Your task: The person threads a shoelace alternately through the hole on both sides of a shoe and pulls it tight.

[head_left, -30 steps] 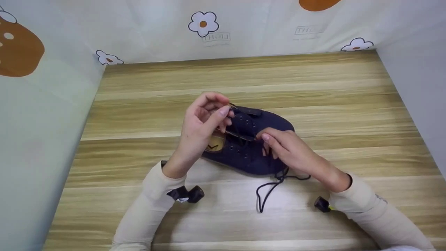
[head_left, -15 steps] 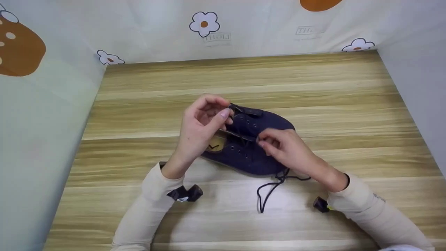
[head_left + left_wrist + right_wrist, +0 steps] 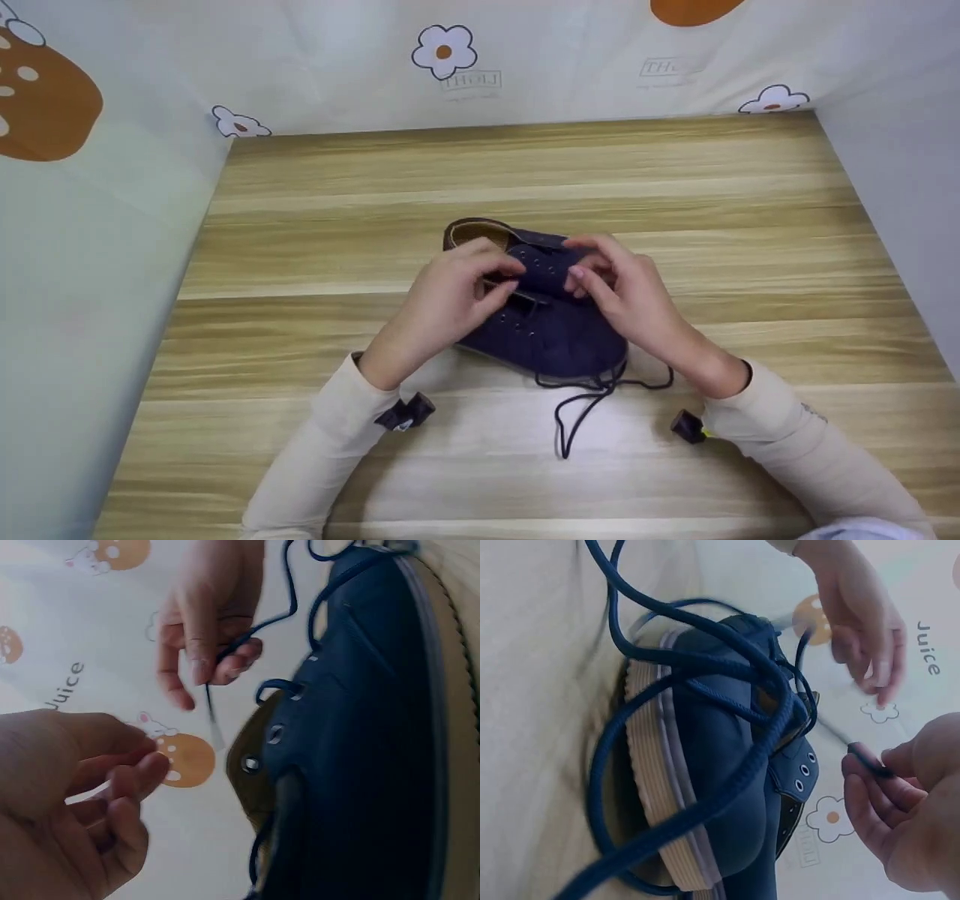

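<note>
Navy shoes [image 3: 570, 341] side by side, mid bench [image 3: 300, 225], partly hidden by both hands. Right grip [image 3: 637, 292] pinches a lace [image 3: 292, 610], tip blurred. Left grip [image 3: 454, 296] loosely curled, fingertips slightly apart, nothing seen in it. Near edge cropped; far edge meets patterned sheet [image 3: 360, 75]. Room left, right, far.

R hand [image 3: 214, 622] pinches dk blue lace [image 3: 274, 620], L hand [image 3: 82, 802] nr its pale tip [image 3: 217, 739], shoe [image 3: 367, 742] alongside.

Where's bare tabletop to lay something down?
Bare table: behind the shoes up to the backdrop, left of the left hand, right of the right hand. Crowded: under both hands, and on the shoes' near side, where lace loops sprawl.
</note>
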